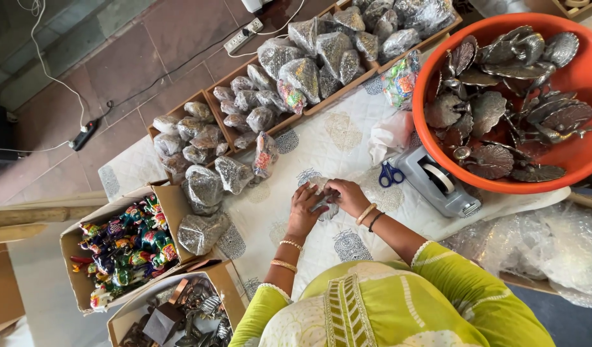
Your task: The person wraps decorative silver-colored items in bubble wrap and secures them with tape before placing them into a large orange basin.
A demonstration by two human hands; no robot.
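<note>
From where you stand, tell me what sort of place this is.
Probably a packing bench in a handicraft workshop or shop. Both hands, the left hand and right hand, wrap a small item on a printed cloth. Wrapped pieces fill wooden trays, metal shell dishes fill an orange tub, beside a tape dispenser.

The setting is a handicraft packing workshop. A surface (334,138) covered with a white printed cloth carries wooden trays (215,103) filled with bubble-wrapped items (302,74). An orange tub (582,160) holds unwrapped metal shell-shaped pieces (488,112). A tape dispenser (437,183) and blue-handled scissors (390,175) lie just beside the tub. Cardboard boxes (74,241) near the surface hold painted figurines (125,247) and further metal goods. A power strip (243,35) lies on the tiled floor.
</note>
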